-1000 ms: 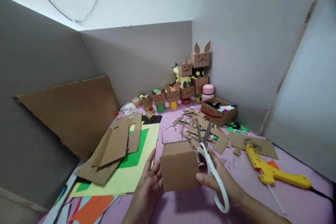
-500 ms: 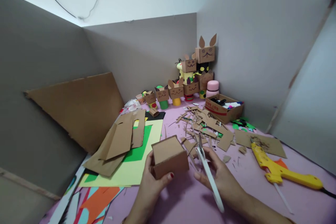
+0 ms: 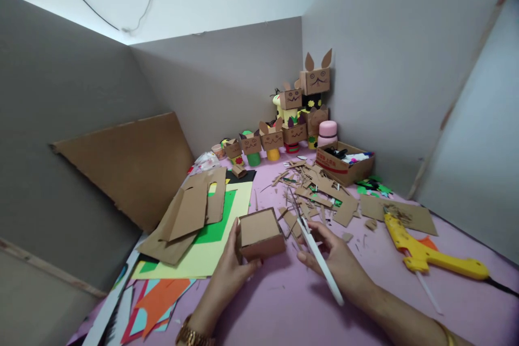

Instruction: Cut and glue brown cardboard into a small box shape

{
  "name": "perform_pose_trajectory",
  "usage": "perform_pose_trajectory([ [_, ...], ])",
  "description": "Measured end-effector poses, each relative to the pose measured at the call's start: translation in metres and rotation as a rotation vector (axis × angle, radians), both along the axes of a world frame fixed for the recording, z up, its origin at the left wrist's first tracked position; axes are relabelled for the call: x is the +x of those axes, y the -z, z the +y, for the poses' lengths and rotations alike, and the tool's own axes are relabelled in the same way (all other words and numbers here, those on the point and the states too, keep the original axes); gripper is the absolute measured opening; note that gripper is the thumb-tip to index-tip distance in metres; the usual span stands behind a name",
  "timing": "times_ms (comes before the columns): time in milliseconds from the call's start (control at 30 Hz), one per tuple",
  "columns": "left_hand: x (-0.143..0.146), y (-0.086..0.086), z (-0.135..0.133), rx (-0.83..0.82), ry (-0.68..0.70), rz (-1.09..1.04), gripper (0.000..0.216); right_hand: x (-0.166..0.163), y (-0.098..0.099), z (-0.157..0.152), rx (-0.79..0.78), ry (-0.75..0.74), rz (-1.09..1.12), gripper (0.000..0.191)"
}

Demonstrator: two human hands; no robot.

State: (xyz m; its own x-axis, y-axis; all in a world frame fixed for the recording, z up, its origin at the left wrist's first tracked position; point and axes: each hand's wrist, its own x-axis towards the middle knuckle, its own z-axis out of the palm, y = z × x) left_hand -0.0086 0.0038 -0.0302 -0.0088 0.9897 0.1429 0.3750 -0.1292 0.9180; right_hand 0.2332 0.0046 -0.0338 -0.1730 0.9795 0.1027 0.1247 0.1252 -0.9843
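My left hand [image 3: 229,270] grips a small brown cardboard box [image 3: 259,233] from its left side and holds it low over the pink table [image 3: 292,303]. Its fingers wrap round the box's near edge. My right hand [image 3: 338,259] is closed on white-handled scissors [image 3: 314,248], whose blades point away toward the cardboard scraps [image 3: 320,192]. The blades look closed together. The two hands are a short way apart, with the scissors just right of the box.
A yellow glue gun [image 3: 430,257] lies at the right. Cardboard pieces [image 3: 190,216] rest on yellow, green and orange paper sheets [image 3: 203,254] at the left. Cardboard animal figures [image 3: 292,119], a pink bottle [image 3: 327,134] and an open box of supplies [image 3: 344,165] fill the back corner. A big cardboard sheet [image 3: 130,165] leans on the left wall.
The box has left the scissors and come down to the left, turned so its top faces up. My right hand has tilted the scissors flatter with the blades closed.
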Motion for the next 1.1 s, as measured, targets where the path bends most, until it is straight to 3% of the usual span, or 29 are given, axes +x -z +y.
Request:
perform_pose_trajectory([
  [267, 0.003, 0.001, 0.001, -0.012, 0.011, -0.116, 0.118, 0.0, -0.002, 0.0, -0.013, -0.021, 0.016, 0.049],
  [467, 0.015, -0.007, -0.002, -0.016, -0.06, -0.232, 0.107, 0.0, 0.004, 0.001, -0.005, -0.023, -0.006, 0.054],
  [633, 0.009, -0.017, -0.012, -0.053, -0.079, -0.338, 0.092, 0.009, -0.001, 0.003, 0.046, -0.095, 0.012, 0.058],
  [900, -0.003, -0.03, -0.022, -0.114, 0.064, -0.682, 0.086, 0.014, -0.006, 0.001, 0.061, -0.155, 0.026, 0.06],
  [1100, 0.005, -0.023, -0.02, -0.051, 0.221, -0.562, 0.078, 0.008, -0.006, -0.008, 0.144, -0.169, 0.151, 0.076],
])
